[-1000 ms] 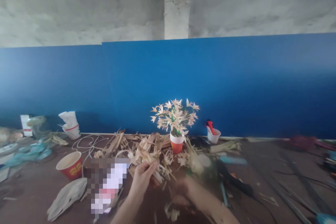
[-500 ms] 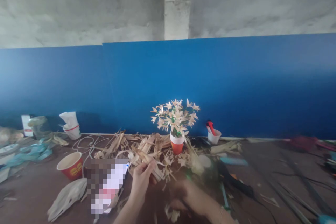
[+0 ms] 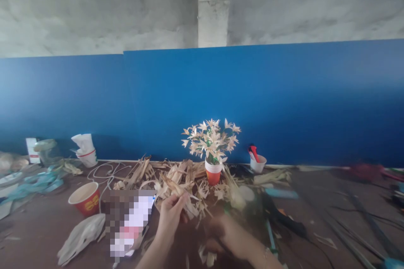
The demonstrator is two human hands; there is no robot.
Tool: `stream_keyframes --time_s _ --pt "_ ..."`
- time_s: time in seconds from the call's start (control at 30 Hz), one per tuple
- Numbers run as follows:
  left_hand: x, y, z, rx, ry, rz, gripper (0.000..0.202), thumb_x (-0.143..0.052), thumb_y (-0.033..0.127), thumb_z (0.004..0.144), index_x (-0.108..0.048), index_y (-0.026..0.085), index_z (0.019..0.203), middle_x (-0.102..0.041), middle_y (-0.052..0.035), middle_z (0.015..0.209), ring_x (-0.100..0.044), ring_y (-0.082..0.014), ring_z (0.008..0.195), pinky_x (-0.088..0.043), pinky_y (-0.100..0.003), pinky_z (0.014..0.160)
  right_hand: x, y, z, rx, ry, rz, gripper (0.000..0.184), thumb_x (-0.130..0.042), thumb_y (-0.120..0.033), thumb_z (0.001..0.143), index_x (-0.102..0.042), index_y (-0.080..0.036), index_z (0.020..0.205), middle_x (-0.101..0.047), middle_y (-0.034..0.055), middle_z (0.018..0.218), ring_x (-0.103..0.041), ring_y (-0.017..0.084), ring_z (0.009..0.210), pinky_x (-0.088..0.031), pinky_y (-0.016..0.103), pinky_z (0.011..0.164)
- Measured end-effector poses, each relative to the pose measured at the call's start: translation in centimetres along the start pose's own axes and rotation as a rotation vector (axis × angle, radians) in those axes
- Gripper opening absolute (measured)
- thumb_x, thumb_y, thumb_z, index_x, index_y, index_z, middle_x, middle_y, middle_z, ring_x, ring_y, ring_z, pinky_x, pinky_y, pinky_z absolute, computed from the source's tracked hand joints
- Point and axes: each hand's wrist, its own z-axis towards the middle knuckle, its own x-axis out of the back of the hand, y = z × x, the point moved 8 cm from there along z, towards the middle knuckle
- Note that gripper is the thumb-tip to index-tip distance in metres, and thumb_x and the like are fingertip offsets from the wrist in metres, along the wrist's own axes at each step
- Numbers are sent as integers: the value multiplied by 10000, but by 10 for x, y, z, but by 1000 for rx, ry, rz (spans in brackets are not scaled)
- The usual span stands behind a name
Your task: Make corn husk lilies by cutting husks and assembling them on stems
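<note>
My left hand (image 3: 172,212) is closed in a pinch on a pale strip of corn husk (image 3: 174,185), which points up and to the left. To its right, low over the table, is my right hand (image 3: 221,233); motion and shadow smear its fingers, so I cannot make out whether it holds anything. Small pale husk scraps (image 3: 207,257) lie just below it. Beyond both hands, cream star-shaped flowers (image 3: 213,141) with green stems stand upright in an orange and white cup (image 3: 213,174). A heap of dry corn husks (image 3: 192,170) spreads around that cup.
At left are a red paper cup (image 3: 84,199), a white cord (image 3: 109,174), a crumpled pale bag (image 3: 81,238) and a pixelated flat object (image 3: 134,225). A white cup (image 3: 257,164) with a red-handled tool and a black glue gun (image 3: 285,220) are at right. A blue panel (image 3: 158,101) backs the table.
My right hand has shifted very slightly and stays blurred. The left hand keeps its pinch on the corn husk almost in place.
</note>
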Motion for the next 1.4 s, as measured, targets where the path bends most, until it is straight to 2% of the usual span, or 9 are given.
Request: stream_keyframes --time_s 0.17,0.33,0.47,0.63,0.83,1.17,1.3,1.4 --pt "0 3 -1 -7 -2 -15 453 -740 566 541 -594 137 514 -521 19 343 -433 -82 283 -276 -171 312 -1 -1 -2 -30 13 75 97 -641 -227 674 -635 -133 696 -547 -27 602 -444 93 575 -351 186 535" --pt "0 2 -2 -2 6 -89 439 -755 544 533 -589 137 512 -529 27 370 -428 -70 305 -285 -168 323 -2 -12 -4 -17 21 108 37 -610 -166 662 -627 -135 673 -552 -25 625 -439 93 592 -350 176 523" --pt "1 2 -2 -10 31 -121 442 -766 537 519 -591 131 506 -525 26 377 -418 -65 316 -291 -170 331 -3 -9 -3 -42 36 132 34 -615 -163 646 -619 -133 663 -532 -33 587 -430 89 560 -337 173 493" --pt "0 4 -4 -5 37 -125 437 -769 533 512 -593 133 508 -513 31 367 -419 -69 319 -298 -176 338 -1 -7 -2 -38 57 75 82 -649 -206 657 -627 -128 667 -524 -40 581 -393 76 544 -321 170 488" --pt "-1 4 -6 0 39 -89 443 -754 545 527 -581 138 521 -489 43 349 -404 -65 295 -247 -171 326 -1 -8 -3 -45 54 69 71 -651 -198 658 -631 -133 676 -533 -43 592 -396 76 549 -326 176 507" --pt "0 -2 -4 65 33 -135 437 -766 541 513 -620 130 543 -541 14 380 -425 -74 348 -274 -178 360 -4 -18 -4 -70 68 187 42 -585 -155 624 -561 -147 590 -509 -48 531 -428 79 508 -330 175 477" --pt "1 -6 -2 77 37 -209 400 -786 497 509 -627 132 548 -575 4 416 -471 -90 395 -333 -183 398 -3 -13 -2 -90 93 195 30 -578 -149 633 -572 -146 604 -491 -56 508 -421 75 470 -328 177 457" --pt "1 -10 -2 92 34 -240 367 -790 461 534 -637 128 561 -585 5 427 -476 -89 402 -335 -181 406 -3 -6 0 -94 111 183 13 -597 -146 627 -602 -142 637 -533 -44 546 -449 84 497 -341 179 464"
